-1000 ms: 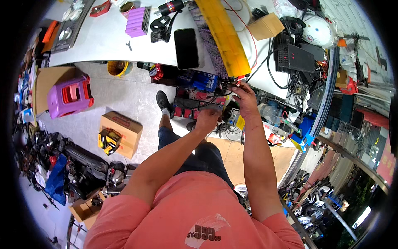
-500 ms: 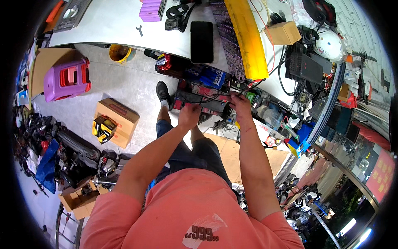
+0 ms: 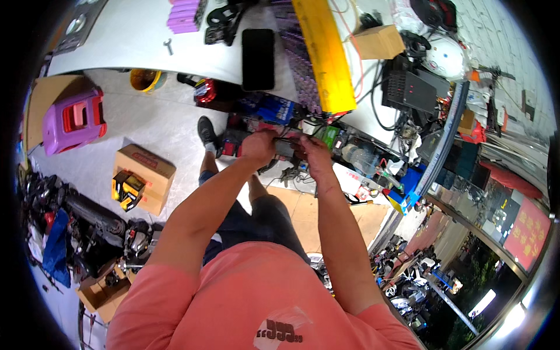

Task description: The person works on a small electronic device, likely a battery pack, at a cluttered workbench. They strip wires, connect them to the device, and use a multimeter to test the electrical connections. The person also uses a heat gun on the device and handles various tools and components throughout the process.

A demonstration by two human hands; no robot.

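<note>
My left hand (image 3: 259, 147) and my right hand (image 3: 315, 155) are held close together in front of the shelf beneath the white table. Both have their fingers closed. Between them runs a thin dark strand that looks like a black cable (image 3: 286, 139), its ends hidden by the fingers. Behind the hands, the low shelf holds blue packs (image 3: 275, 111), a red item (image 3: 205, 91) and a green board-like piece (image 3: 330, 136). Dark loose leads (image 3: 290, 174) lie just below my hands.
On the white table (image 3: 192, 55) are a black phone (image 3: 258, 60), a wrench (image 3: 168, 46), purple battery cells (image 3: 185, 16) and a yellow-sided battery pack (image 3: 324, 55). A purple stool (image 3: 74, 121) and cardboard box (image 3: 153, 178) stand on the floor at left.
My hands have drawn nearer each other, with the left one moving up toward the right. The whole view has shifted, so table and floor things appear further left.
</note>
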